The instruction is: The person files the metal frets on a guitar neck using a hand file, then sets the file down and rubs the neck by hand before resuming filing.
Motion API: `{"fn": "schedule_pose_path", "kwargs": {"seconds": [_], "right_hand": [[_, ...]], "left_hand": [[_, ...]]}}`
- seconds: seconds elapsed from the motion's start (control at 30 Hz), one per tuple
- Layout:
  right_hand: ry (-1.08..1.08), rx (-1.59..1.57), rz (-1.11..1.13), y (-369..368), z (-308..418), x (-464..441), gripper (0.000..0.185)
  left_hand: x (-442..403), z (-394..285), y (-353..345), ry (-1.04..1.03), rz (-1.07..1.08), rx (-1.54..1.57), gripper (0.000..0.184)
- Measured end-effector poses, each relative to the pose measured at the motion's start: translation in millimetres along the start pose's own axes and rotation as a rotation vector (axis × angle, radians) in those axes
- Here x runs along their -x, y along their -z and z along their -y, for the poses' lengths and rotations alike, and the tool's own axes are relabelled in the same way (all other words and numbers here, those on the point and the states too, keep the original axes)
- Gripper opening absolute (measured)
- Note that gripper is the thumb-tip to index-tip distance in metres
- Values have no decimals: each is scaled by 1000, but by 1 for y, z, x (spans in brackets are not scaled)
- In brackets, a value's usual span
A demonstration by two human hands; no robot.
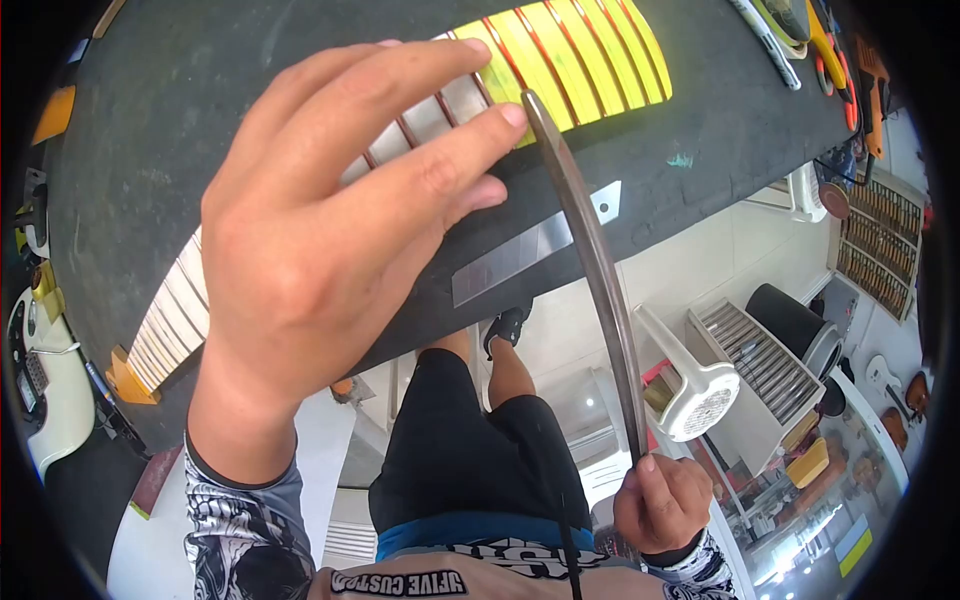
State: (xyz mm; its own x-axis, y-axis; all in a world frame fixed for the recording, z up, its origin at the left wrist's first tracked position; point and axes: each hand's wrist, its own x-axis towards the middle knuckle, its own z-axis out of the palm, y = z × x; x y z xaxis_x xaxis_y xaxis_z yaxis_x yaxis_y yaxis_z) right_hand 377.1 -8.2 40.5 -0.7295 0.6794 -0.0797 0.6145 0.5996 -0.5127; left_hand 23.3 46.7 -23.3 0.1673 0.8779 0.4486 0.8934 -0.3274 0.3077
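A fretted guitar neck (172, 312) runs diagonally across the dark bench mat, with yellow tape (590, 60) between the frets at its far right end. Over its middle is my left hand (310, 220), fingers spread and holding nothing; two fingertips are at the edge of the taped section. My right hand (665, 505) is closed around the near end of a long, slightly curved metal file (600, 270). The tip of that file is at the edge of the yellow tape, close to my left index fingertip. Whether it touches a fret, I cannot tell.
A flat metal strip with a hole (540, 245) lies along the front edge of the bench mat (720, 150). Pens and pliers (825, 50) are at the upper right. A white guitar body (55, 400) stands at the left. Below right is an open drawer of tools (755, 355).
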Motion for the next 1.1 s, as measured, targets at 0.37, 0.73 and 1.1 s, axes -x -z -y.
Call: {"fn": "schedule_pose_path", "kwargs": {"seconds": [0.37,0.73,1.1], "right_hand": [[20,53,-36,-8,3,-3,56],[85,79,-132,-13,10,-136,58],[37,15,-66,-13,-2,-19,54]], "left_hand": [[2,-6,1,54,4,-9,37],[-2,-7,2,75,7,40,37],[-8,-11,7,68,60,0,37]]}}
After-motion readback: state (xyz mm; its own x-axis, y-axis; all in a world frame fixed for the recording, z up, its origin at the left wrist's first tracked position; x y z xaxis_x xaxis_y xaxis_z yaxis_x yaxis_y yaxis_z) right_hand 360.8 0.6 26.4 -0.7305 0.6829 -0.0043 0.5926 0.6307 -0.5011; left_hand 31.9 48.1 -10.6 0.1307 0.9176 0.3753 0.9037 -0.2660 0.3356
